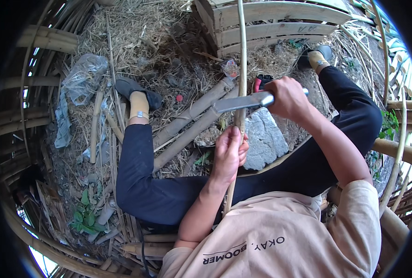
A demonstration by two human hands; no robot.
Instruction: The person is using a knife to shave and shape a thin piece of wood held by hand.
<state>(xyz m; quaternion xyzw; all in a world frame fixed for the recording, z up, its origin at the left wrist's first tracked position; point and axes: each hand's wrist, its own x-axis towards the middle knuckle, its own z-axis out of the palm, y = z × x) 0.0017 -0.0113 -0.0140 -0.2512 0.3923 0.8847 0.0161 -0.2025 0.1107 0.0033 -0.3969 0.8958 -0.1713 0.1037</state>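
Note:
A long, thin strip of bamboo or wood (242, 51) runs from the top of the view down toward my body. My left hand (230, 153) is closed round this strip, its thumb lying along it. In my right hand (287, 96) is the metal handle of a large knife (240, 102) with a broad, flat blade. The blade lies across the strip, a little above my left hand, and points left. Whether its edge cuts into the strip I cannot tell. Beneath the knife, between my legs, rests a grey stone block (264, 140).
Two bamboo poles (187, 125) lie on the straw-strewn ground between my feet. Beyond stands a slatted wooden crate (275, 32). A red and black object (260, 82) is behind my right hand. Clear plastic bags (85, 78) lie at left; bamboo stalks (396, 65) fill the right side.

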